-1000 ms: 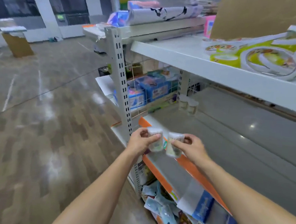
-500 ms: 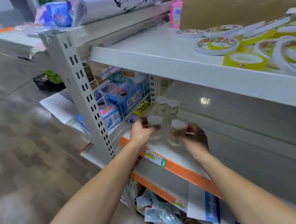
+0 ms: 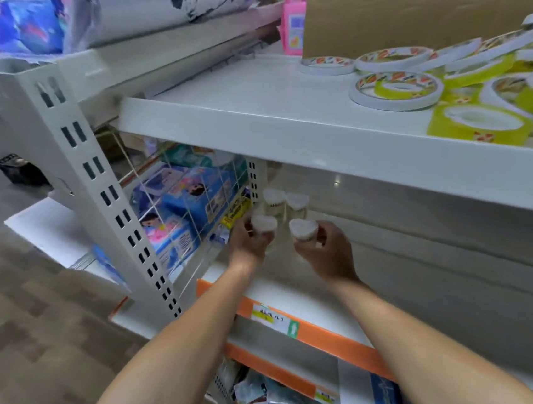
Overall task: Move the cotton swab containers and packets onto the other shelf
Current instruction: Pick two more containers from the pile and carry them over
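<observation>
White heart-lidded container (image 3: 263, 224) gripped in left hand (image 3: 249, 242), second container (image 3: 302, 230) gripped in right hand (image 3: 325, 252), both over middle shelf (image 3: 282, 289), two more containers (image 3: 284, 203) standing just behind.

Containers sitting side by side on the middle shelf (image 3: 282, 289).
Two held containers (image 3: 263, 224) (image 3: 302, 229) are hovering just before two standing ones (image 3: 273, 199) (image 3: 297, 202); tape rolls (image 3: 397, 90) are lying above.

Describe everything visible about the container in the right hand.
The container in the right hand is small, of clear plastic, with a white heart-shaped lid. It is upright, over the middle shelf near its left end, just in front of two like containers at the back. The right hand grips its body; whether it touches the shelf is unclear.
</observation>
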Demonstrator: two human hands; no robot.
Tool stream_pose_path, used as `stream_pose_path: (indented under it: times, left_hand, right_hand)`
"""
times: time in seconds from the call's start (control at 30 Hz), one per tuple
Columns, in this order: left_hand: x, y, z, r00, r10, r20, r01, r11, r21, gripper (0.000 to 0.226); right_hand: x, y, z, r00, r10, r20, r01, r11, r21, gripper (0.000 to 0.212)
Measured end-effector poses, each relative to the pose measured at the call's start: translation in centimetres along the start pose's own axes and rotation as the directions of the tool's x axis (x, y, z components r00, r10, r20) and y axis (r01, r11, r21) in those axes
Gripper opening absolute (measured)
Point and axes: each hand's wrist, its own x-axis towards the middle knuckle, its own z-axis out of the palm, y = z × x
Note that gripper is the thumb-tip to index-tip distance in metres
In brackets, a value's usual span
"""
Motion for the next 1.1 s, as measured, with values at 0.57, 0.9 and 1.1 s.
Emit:
stream_pose_path:
  times: [0.57,0.9,1.1]
  left_hand:
    - [5.6,-3.1,1.8,0.994,0.08,0.072,-0.067,0.984,-0.164,0.051]
    - [6.7,-3.7,1.9,0.989,0.106,0.103,-0.093,0.988,-0.123,0.058]
    - [6.7,-4.1,2.0,0.989,0.098,0.109,-0.083,0.987,-0.136,0.058]
  right_hand:
    - [3.8,0.1,5.8,0.978,0.106,-0.18,-0.105,0.994,0.013,0.047]
    - [3.8,-0.2,6.4,0.98,0.071,-0.187,-0.075,0.997,-0.016,0.048]
    - [3.8,-0.2,6.6,0.982,0.096,-0.161,-0.101,0.995,-0.018,0.052]
